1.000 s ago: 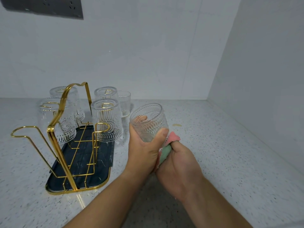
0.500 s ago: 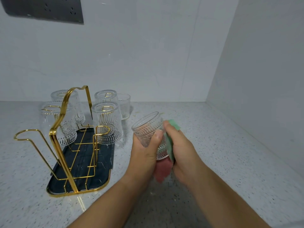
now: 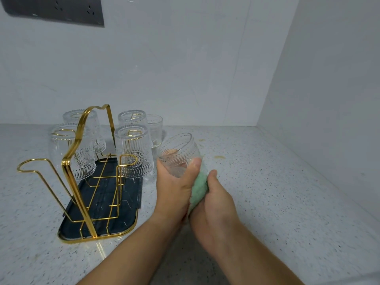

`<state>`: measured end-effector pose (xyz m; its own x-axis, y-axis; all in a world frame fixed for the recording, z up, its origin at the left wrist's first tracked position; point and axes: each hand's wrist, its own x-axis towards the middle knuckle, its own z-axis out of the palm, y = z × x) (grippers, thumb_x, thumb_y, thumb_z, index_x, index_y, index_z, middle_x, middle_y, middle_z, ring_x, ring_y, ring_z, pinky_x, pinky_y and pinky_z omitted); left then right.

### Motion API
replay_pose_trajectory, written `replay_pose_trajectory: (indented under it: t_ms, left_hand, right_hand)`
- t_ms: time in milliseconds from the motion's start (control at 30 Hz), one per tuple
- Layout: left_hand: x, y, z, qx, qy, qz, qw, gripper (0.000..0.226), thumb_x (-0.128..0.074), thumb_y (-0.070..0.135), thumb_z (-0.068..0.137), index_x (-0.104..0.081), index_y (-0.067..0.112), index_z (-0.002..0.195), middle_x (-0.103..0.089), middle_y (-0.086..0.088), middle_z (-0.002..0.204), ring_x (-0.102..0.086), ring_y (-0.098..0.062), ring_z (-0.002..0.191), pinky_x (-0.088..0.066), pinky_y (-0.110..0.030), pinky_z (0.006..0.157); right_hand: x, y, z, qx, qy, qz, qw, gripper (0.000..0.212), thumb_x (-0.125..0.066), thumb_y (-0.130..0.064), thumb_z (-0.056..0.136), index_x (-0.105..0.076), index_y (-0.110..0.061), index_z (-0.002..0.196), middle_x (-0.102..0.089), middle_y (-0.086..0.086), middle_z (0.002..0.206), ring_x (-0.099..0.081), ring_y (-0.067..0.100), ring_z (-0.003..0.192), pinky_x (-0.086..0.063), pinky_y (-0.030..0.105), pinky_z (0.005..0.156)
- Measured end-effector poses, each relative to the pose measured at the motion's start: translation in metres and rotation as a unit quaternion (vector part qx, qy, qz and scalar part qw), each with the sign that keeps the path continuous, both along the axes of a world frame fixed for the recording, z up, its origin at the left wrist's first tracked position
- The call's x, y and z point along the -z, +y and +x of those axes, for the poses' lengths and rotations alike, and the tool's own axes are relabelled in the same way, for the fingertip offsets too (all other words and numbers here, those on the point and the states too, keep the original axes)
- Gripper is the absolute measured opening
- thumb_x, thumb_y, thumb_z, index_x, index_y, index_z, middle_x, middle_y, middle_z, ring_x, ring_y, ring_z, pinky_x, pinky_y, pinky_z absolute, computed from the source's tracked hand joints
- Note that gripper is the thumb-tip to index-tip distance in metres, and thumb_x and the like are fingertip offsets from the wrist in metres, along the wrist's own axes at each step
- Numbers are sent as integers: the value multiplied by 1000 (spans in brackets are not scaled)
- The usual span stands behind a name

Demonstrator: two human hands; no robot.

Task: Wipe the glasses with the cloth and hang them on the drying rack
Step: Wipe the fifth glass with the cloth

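Observation:
My left hand (image 3: 174,188) grips a clear ribbed glass (image 3: 178,153), tilted with its mouth up and to the left. My right hand (image 3: 216,206) presses a green cloth (image 3: 199,188) against the glass's lower right side. To the left stands the gold wire drying rack (image 3: 82,161) on a dark tray (image 3: 102,204). Several glasses hang upside down on its pegs, the nearest one (image 3: 133,151) just left of my left hand. Two front pegs, left (image 3: 30,167) and right (image 3: 128,159), are bare.
Another glass (image 3: 154,129) stands upright on the speckled counter (image 3: 267,192) behind the rack. White walls meet in a corner at the back right. A dark socket panel (image 3: 53,10) is on the wall at the upper left.
The cloth has shifted around the glass: pink side showed below before, now only green shows at the lower right. The glass has tipped more to the left.

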<state>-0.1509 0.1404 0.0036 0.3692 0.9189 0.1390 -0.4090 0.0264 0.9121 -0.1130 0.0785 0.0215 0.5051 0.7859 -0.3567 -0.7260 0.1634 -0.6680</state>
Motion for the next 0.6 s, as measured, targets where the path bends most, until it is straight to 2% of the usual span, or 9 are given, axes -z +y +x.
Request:
replay_pose_trajectory:
  t_ms: [133,200,267,333,367,433,467,533,600]
  left_hand:
    - [3,-4,1,25,-9,3,1000,70,-87,8,76,-50,4,136,-73,-21,119,-76,-32,108,-64,-40,87]
    - [5,-10,3,53,-2,8,999,82,-88,19,68,-47,2,137,-72,-26,121,-75,-34,109,-64,-46,89]
    - [4,-15,3,43,20,19,999,81,-87,26,64,-49,12,134,-75,-17,118,-77,-25,107,-62,-47,94]
    - [1,-21,3,54,18,9,998,71,-90,19,70,-50,22,129,-77,-9,115,-77,-23,107,-63,-52,90]
    - [-2,-25,3,67,28,7,997,66,-90,11,75,-50,24,125,-77,-7,114,-78,-23,106,-65,-50,82]
    - [-1,-27,2,65,59,31,996,64,-89,4,78,-49,26,122,-76,-6,115,-78,-19,105,-65,-37,72]
    - [1,-27,1,50,73,59,994,67,-92,10,76,-48,28,123,-74,-4,118,-76,-20,108,-65,-35,78]
    - [1,-25,-2,10,122,122,985,77,-97,33,65,-48,38,124,-71,3,121,-69,-23,120,-60,-43,97]
    - [-5,-23,-7,-9,140,157,978,79,-95,41,61,-48,40,124,-71,12,116,-67,-13,118,-56,-31,100]
  right_hand:
    - [-9,4,23,53,-16,-11,998,64,-36,-54,107,-66,0,125,-76,23,114,-73,38,108,-54,51,103]
    - [-15,4,35,62,-25,-26,997,68,-32,-59,105,-69,-5,124,-77,21,113,-74,39,104,-54,54,99]
    - [-16,-1,34,37,-20,-38,998,72,-28,-62,105,-70,-6,124,-76,21,115,-74,40,106,-52,54,103]
    - [-13,-6,27,17,-15,-34,999,72,-30,-59,106,-68,-2,126,-75,23,116,-74,39,107,-55,50,100]
    - [-10,-7,25,15,-16,-33,999,70,-32,-57,107,-67,-1,127,-75,23,116,-74,38,106,-57,48,96]
    - [-6,-11,23,16,-19,-37,999,66,-34,-54,108,-66,0,128,-76,22,115,-75,37,105,-59,46,92]
    - [-7,-13,23,16,-18,-40,999,66,-34,-54,108,-66,0,128,-76,22,115,-75,37,105,-58,46,93]
    - [-12,-19,24,9,-23,-58,998,64,-32,-50,109,-66,1,126,-76,23,112,-74,37,106,-58,47,95]
    - [-18,-28,27,-6,-30,-74,997,63,-31,-47,110,-66,3,124,-75,26,112,-73,39,107,-57,50,88]
